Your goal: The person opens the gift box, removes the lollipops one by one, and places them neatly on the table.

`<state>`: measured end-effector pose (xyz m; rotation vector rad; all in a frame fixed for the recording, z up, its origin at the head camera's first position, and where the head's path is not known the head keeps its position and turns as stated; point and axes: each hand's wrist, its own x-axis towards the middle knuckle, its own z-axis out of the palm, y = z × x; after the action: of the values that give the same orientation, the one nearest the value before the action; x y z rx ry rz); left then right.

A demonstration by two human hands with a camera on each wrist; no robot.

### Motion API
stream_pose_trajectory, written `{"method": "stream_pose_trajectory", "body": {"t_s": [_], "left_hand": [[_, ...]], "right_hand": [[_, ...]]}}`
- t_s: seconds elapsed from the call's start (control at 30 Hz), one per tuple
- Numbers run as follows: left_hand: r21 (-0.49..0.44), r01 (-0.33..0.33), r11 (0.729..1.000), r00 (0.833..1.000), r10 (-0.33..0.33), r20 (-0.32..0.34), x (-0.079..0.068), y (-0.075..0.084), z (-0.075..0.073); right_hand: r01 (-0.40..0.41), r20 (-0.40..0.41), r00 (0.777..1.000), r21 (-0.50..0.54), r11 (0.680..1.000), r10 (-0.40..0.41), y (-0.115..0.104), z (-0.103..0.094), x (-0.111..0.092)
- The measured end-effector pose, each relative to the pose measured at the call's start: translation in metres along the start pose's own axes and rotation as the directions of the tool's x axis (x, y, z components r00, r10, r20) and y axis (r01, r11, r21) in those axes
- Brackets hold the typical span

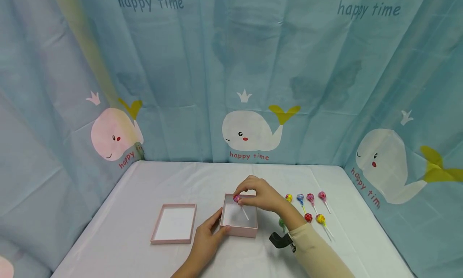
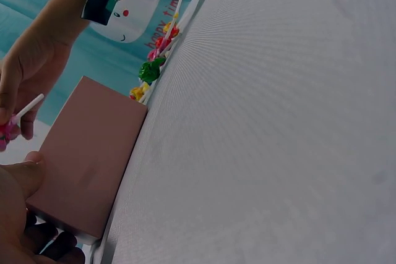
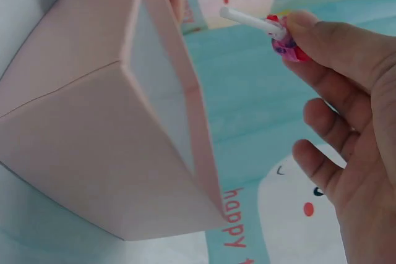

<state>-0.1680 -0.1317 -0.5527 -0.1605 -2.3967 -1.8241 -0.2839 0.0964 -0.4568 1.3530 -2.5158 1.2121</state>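
My right hand pinches a lollipop by its pink and purple wrapped head, between thumb and index finger. Its white stick points down over an open pink box with a pale inside. In the right wrist view the candy is held just outside the box's opening, the other fingers loosely bent. My left hand grips the box at its near left corner, thumb on the front wall and fingers along the left side. The left wrist view shows that thumb on the pink wall.
A pink-edged box lid lies inside up on the white table, left of the box. Several wrapped lollipops lie to the right, some partly behind the right forearm. A blue whale-print curtain surrounds the table at the back and sides.
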Motion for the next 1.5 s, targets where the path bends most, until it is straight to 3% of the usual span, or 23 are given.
{"method": "stream_pose_trajectory", "body": {"t_s": [0.47,0.93,1.33,1.5], "left_hand": [[0.011,0.037,0.999,0.999,-0.037,-0.004,-0.002,0.001,0.001],[0.026,0.041,0.999,0.999,-0.041,0.02,-0.004,0.001,0.0],[0.022,0.037,0.999,0.999,-0.037,0.015,-0.002,0.001,0.0],[0.012,0.04,0.999,0.999,-0.04,0.017,-0.002,0.001,0.0]], "right_hand": [[-0.101,-0.167,0.981,-0.031,0.994,0.094,-0.021,-0.031,-0.026],[-0.066,-0.291,0.956,-0.065,0.996,0.044,-0.027,-0.066,-0.081],[-0.112,-0.366,0.928,-0.094,0.989,0.071,-0.023,-0.084,-0.127],[-0.183,-0.408,0.905,-0.119,0.976,0.12,-0.019,-0.09,-0.146]]}}
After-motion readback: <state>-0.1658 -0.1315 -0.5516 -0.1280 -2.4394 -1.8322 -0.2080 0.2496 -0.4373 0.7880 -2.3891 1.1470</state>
